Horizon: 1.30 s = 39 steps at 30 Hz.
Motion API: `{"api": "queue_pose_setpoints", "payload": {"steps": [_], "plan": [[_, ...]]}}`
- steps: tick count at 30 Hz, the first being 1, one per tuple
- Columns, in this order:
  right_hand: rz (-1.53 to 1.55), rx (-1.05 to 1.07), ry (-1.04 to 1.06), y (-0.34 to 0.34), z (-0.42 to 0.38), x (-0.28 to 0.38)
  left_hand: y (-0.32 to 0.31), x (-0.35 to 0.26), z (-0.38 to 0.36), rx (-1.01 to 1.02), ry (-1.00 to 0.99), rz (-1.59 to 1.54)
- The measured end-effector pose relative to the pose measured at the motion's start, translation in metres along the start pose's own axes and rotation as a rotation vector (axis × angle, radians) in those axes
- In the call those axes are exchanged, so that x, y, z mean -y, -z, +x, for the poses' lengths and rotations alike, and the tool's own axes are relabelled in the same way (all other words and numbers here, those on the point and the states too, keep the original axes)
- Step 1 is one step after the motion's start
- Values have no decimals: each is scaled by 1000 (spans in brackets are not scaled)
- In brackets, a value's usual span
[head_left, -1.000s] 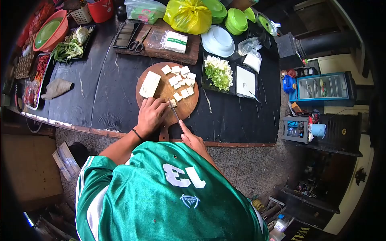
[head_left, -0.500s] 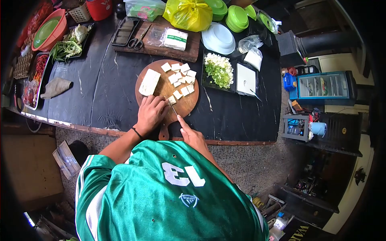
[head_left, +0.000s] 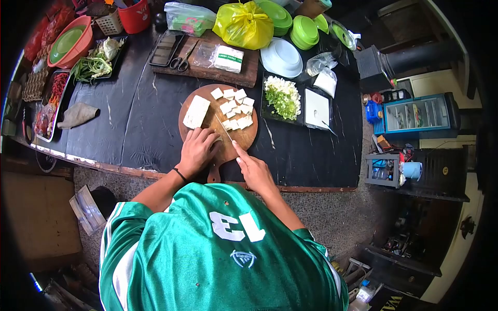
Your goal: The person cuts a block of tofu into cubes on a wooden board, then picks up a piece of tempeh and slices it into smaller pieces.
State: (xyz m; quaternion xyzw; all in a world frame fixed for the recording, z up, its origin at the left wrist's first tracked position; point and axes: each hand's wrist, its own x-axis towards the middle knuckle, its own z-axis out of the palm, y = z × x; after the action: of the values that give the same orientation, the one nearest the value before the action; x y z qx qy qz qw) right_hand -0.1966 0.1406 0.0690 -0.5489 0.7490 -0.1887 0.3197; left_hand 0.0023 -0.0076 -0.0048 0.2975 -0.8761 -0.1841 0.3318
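On the round wooden cutting board (head_left: 218,140) lie a white tofu block (head_left: 197,112) at the left and several cut tofu cubes (head_left: 229,108) at the right. My right hand (head_left: 254,170) is closed round the handle of a knife (head_left: 225,128); its blade points away from me, beside the nearest cubes. My left hand (head_left: 198,149) rests on the near left of the board, just below the block. Its fingers are bent and together, and whatever lies under them is hidden.
Behind the board, a thick wooden block (head_left: 205,72) bears scissors (head_left: 182,58) and packaged tofu (head_left: 228,58). A black tray of chopped greens (head_left: 282,98) stands to the right, with a white-filled tray (head_left: 317,108) beside it. A grey cloth (head_left: 78,115) lies left.
The knife has moved away from me and the nearest cubes have shifted right, up against the others. My left hand stays at almost the same spot on the board.
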Motion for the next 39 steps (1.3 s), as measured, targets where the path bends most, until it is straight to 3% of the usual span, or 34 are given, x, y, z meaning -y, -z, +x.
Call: {"api": "queue_pose_setpoints", "payload": {"steps": [19,24,39], "plan": [[251,-155,-43,-6,-40,-10,8,0,-4,-11,12,-32],[253,-4,-3,-7,-48,-14,6,1,-4,-21,13,-44],[307,57,-77,-20,-38,3,2,4,-3,-43,-13,-60]]}}
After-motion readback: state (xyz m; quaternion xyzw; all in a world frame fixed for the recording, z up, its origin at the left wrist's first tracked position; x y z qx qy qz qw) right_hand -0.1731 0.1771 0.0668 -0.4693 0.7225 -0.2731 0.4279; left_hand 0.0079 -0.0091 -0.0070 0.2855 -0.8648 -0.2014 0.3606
